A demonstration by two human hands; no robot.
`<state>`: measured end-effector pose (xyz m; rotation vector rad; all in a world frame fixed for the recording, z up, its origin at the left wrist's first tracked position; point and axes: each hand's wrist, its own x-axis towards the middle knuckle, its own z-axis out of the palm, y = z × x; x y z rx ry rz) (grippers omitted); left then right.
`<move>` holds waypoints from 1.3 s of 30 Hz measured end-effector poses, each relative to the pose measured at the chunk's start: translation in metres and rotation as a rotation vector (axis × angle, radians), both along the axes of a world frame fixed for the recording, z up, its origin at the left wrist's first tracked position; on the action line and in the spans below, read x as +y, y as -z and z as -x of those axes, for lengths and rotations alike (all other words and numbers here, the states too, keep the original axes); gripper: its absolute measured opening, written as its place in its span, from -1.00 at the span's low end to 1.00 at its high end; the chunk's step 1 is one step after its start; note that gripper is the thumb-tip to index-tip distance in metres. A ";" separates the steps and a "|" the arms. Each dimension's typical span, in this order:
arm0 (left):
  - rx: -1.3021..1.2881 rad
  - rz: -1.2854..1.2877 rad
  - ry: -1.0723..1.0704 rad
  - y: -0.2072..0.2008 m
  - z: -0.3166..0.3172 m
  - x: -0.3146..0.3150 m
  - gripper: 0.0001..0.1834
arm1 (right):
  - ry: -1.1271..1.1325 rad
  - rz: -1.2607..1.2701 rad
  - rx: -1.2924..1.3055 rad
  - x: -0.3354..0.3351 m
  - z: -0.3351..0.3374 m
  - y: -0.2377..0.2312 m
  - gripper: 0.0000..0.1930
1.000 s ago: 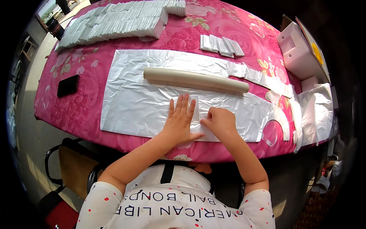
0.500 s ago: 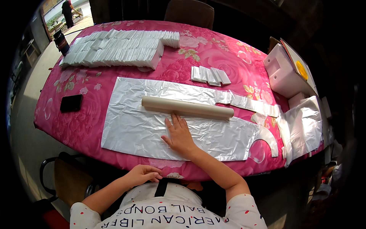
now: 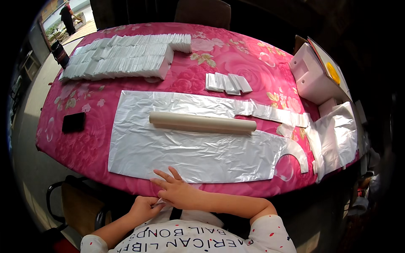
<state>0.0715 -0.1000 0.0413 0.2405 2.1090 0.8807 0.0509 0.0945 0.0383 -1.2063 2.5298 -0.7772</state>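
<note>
At the near table edge, my left hand (image 3: 144,208) is closed, with thumb and forefinger pinching something small and white. My right hand (image 3: 179,194) meets it there. Three of its fingers are spread, while the thumb and forefinger come together at the same white bit. What that bit is, I cannot make out; it may be shirt cloth. Beyond my hands lies a wide silvery-white plastic film sheet (image 3: 181,154), flat and wrinkled. A beige cardboard-like tube (image 3: 202,122) rests across it.
Rows of folded white packets (image 3: 118,59) fill the far left, with a few more packets (image 3: 228,83) near the middle. A black phone (image 3: 74,122) lies left on the pink floral tablecloth (image 3: 84,145). White foam box (image 3: 310,74) and bunched film (image 3: 337,130) stand right.
My right hand has left the film below the tube and come back toward me, meeting my left hand at the table edge. My left hand has dropped slightly. The tube stays on the film.
</note>
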 end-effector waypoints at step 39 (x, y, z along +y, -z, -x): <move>0.552 -0.446 0.392 -0.003 0.066 0.090 -0.49 | 0.776 -0.159 0.221 0.205 0.016 -0.015 -0.50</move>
